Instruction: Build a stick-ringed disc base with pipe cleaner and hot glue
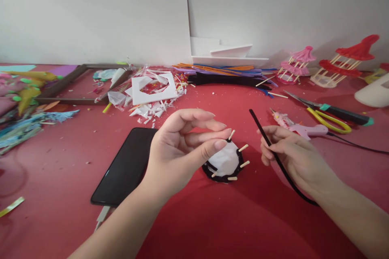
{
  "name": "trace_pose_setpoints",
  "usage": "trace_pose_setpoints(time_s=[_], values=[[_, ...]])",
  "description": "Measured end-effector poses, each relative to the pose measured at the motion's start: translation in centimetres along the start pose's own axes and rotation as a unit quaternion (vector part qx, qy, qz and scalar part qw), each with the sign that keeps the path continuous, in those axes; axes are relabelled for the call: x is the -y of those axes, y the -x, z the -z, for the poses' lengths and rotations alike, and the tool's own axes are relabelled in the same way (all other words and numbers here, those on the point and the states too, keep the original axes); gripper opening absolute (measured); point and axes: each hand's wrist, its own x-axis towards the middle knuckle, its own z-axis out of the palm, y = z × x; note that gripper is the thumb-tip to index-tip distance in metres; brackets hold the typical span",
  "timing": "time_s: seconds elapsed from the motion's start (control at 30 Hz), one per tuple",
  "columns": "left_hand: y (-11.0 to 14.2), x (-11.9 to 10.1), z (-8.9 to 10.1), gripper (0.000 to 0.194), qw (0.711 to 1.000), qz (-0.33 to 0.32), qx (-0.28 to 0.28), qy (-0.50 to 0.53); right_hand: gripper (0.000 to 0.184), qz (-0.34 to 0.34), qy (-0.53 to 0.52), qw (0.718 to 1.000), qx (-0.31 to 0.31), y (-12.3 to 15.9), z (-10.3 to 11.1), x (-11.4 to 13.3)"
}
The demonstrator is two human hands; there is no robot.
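Observation:
My left hand (182, 145) hovers over a small white disc (226, 162) edged in black, with several short wooden sticks poking out of it. Its fingertips pinch the top of that piece. My right hand (288, 156) is closed on a black pipe cleaner (258, 123), which rises up and left from the fingers and trails back under the wrist. The piece sits on the red table (212, 218) between both hands.
A black phone (126, 168) lies left of my left hand. Yellow-handled scissors (330, 117), a pink glue gun (304, 129), bundled pipe cleaners (225, 73), two small pagoda models (345, 62), white foam scraps (152, 93) and a wooden frame (65, 85) lie behind.

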Motion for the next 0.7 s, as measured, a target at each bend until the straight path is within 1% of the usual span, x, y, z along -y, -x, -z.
trace_pose_setpoints(time_s=[0.07,0.17,0.23,0.33,0.4,0.5,0.7], values=[[0.0,0.2,0.1,0.026,1.000,-0.019,-0.003,-0.017,0.025,0.000,-0.010,1.000,0.002,-0.1,-0.1,0.1],[-0.4,0.7,0.4,0.010,0.996,-0.058,-0.012,-0.064,0.024,0.000,-0.032,0.999,0.002,-0.2,0.0,0.1],[-0.7,1.1,0.7,0.013,0.994,-0.071,-0.030,-0.082,0.022,0.003,-0.036,0.999,-0.003,-0.3,0.0,0.1],[-1.4,1.7,1.4,0.015,0.992,-0.066,-0.073,-0.075,0.018,0.026,-0.019,0.999,-0.018,-0.5,0.2,-0.1],[-1.8,2.0,1.8,0.015,0.991,-0.060,-0.087,-0.088,0.015,0.047,-0.001,0.998,-0.031,-0.7,0.3,-0.1],[-2.2,2.3,2.2,0.016,0.984,-0.056,-0.081,-0.148,0.014,0.071,0.016,0.996,-0.045,-0.8,0.3,0.0],[-2.4,2.1,2.1,0.018,0.960,-0.050,-0.075,-0.267,0.015,0.087,-0.003,0.994,-0.071,-1.0,0.4,0.2]])
